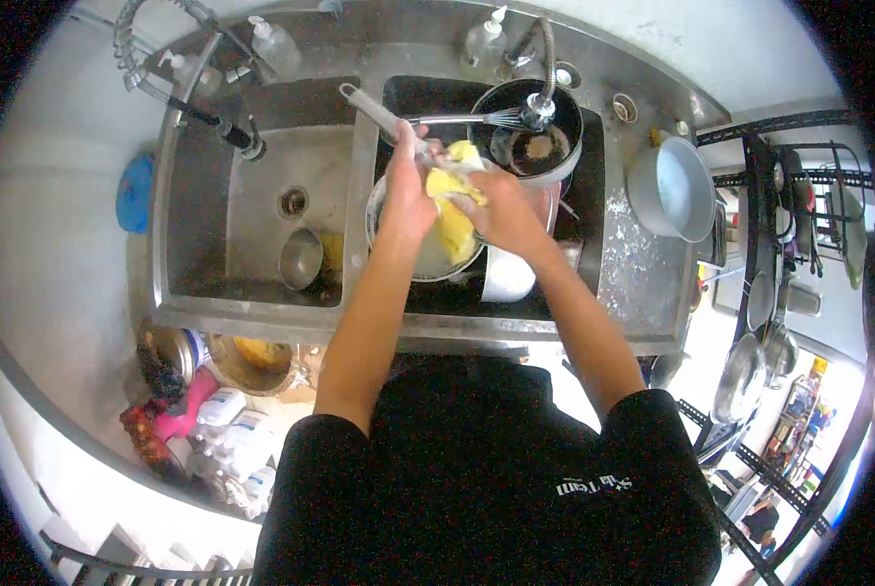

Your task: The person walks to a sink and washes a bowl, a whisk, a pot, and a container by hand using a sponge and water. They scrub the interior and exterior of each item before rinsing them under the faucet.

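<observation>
Over the right-hand sink basin, my left hand [413, 195] is closed around a utensil with a light grey handle [371, 107] that ends in a hanging loop. The utensil's other end is hidden by my hands and the cloth. A yellow cloth [455, 230] is bunched in my right hand [501, 210], pressed against the utensil, its loose end hanging down. Below them sits a round pot [428, 262] with whitish contents. A metal whisk [457, 119] reaches across to a dark pan [564, 146] under the faucet head [538, 109].
The left basin [291, 156] holds a small metal bowl [302, 259]. A large grey pot [672, 190] stands on the right counter beside white scraps [628, 254]. Soap pump bottles [276, 49] line the back. Racks with hanging pans [740, 376] are at the right.
</observation>
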`<action>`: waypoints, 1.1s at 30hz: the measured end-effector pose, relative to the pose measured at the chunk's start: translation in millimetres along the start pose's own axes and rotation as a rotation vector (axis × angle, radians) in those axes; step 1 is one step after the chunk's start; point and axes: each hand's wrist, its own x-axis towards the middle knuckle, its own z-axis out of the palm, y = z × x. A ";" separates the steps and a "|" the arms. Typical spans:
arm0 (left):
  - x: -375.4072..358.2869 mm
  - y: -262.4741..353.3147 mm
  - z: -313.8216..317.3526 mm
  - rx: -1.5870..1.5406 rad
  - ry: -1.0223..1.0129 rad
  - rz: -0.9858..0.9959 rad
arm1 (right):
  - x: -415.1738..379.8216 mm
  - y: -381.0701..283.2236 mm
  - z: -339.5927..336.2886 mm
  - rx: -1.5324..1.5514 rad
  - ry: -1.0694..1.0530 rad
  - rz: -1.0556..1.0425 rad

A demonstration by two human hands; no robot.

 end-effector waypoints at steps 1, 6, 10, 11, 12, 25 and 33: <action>8.2 -1.2 -8.6 -0.019 -0.017 0.017 | 0.7 -2.4 5.8 0.000 0.030 -0.027; 6.3 11.8 -8.9 -0.014 0.001 0.115 | -4.1 -9.0 -7.0 -0.087 0.251 0.085; 0.7 25.7 -11.9 0.047 0.032 0.186 | 11.8 -2.6 -42.1 -0.060 0.588 0.095; -1.3 29.0 -10.8 0.076 0.014 0.195 | 19.1 -4.6 -49.4 -0.045 0.640 0.126; -3.9 29.1 -8.9 0.085 0.004 0.197 | 24.5 -4.5 -49.0 -0.048 0.600 0.091; -2.9 36.2 18.9 0.133 -0.163 0.234 | 23.5 -17.9 27.3 1.447 -0.124 0.596; -4.2 58.0 22.6 0.189 -0.199 0.175 | 10.5 -4.0 -0.3 1.035 0.176 0.402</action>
